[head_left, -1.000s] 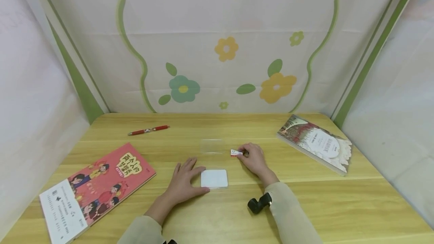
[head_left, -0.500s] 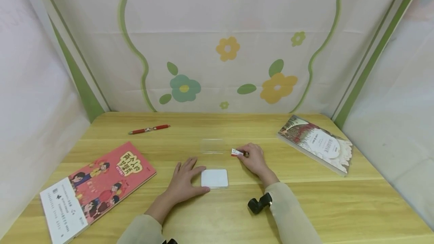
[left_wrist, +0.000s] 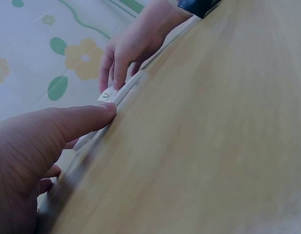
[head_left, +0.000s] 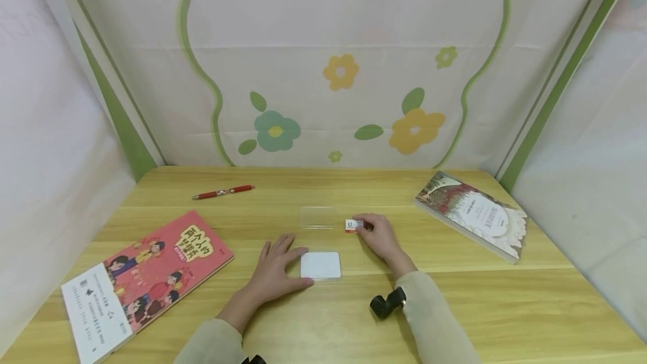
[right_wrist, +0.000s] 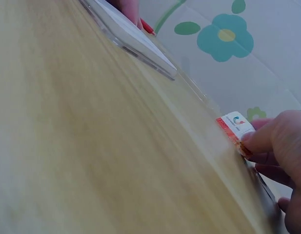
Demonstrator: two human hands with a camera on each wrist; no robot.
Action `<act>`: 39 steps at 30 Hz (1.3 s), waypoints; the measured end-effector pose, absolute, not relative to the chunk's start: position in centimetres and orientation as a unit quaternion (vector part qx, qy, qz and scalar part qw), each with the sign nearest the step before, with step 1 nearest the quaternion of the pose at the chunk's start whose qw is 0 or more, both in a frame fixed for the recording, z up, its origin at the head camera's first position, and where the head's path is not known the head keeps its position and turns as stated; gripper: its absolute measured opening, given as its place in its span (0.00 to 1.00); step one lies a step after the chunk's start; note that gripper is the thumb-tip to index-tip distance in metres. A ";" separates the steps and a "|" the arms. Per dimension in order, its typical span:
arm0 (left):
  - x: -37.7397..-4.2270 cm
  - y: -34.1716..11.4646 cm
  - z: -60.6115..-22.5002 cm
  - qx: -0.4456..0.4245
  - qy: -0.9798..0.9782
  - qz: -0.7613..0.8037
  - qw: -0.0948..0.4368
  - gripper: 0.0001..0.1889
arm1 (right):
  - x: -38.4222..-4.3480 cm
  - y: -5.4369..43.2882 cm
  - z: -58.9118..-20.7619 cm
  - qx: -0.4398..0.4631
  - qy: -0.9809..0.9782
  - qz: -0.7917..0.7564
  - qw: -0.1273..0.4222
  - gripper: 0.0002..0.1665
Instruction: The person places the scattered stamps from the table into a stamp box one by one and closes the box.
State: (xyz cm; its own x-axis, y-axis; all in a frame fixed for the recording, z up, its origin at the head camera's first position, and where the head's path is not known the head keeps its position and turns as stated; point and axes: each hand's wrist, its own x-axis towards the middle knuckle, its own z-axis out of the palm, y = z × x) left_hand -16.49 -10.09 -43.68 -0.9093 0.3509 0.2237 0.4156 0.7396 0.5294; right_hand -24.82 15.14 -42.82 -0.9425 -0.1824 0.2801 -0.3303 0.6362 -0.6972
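Observation:
A white rectangular slab [head_left: 320, 265], on a clear plastic base, lies on the table in front of the person. The left hand [head_left: 273, 267] rests at its left side with fingers spread. Its thumb touches the slab's near left edge, seen in the left wrist view, and the index fingertip is by the far left corner. To the right, the right hand [head_left: 379, 235] pinches a small white and red rectangular piece [right_wrist: 234, 126] with a colourful logo between thumb and fingers, low over the table. Part of that piece is hidden by the fingers.
Behind the slab lies a clear plastic sheet or lid [head_left: 317, 217]. A red pen [head_left: 223, 192] lies at the back left, a pink book [head_left: 164, 274] at the left, and another book [head_left: 472, 215] at the right. A patterned curtain [head_left: 303, 72] stands behind the table [head_left: 505, 308].
The small white and red piece has turned in the right hand's fingers, so its printed face shows more. The left hand and the slab keep their place.

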 end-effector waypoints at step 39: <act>-16.3 -10.0 -43.2 -0.201 -0.935 -0.286 0.052 0.34 | -17.4 9.0 -38.4 0.205 -0.804 0.556 -0.045 0.12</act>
